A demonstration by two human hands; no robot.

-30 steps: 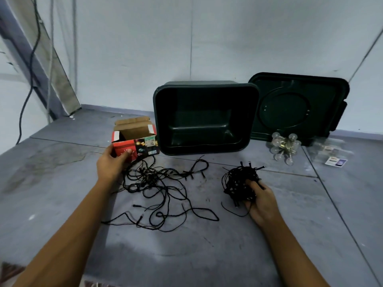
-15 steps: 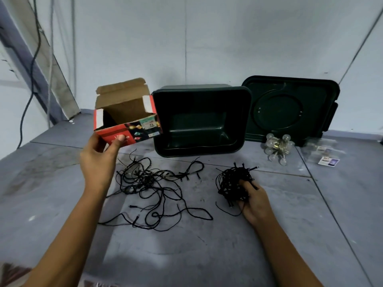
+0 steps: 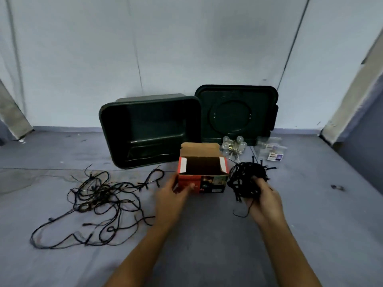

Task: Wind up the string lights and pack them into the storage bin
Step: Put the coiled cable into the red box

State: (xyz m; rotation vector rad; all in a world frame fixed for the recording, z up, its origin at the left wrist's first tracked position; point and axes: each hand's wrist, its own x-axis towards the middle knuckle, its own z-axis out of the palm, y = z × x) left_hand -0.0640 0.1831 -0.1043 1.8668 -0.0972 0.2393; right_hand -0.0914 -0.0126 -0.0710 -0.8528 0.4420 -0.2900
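Observation:
My left hand (image 3: pixel 173 196) grips the lower left corner of a red cardboard box (image 3: pixel 202 182) whose top flaps stand open. Just right of the box, my right hand (image 3: pixel 264 200) holds a wound bundle of black string lights (image 3: pixel 247 180) off the floor. A second, loose tangle of black string lights (image 3: pixel 97 201) sprawls on the grey floor to the left. The dark green storage bin (image 3: pixel 149 131) lies on its side behind the box, its opening facing me and nothing inside it.
The bin's dark green lid (image 3: pixel 236 112) leans against the wall at the back right. A cluster of clear globe bulbs (image 3: pixel 233 149) and a clear plastic packet (image 3: pixel 271 150) lie in front of it. Angled wall panels close in both sides.
My left hand has carried the red box from the left across to the middle, beside the bundle. My right hand has lifted the wound bundle. The view has shifted.

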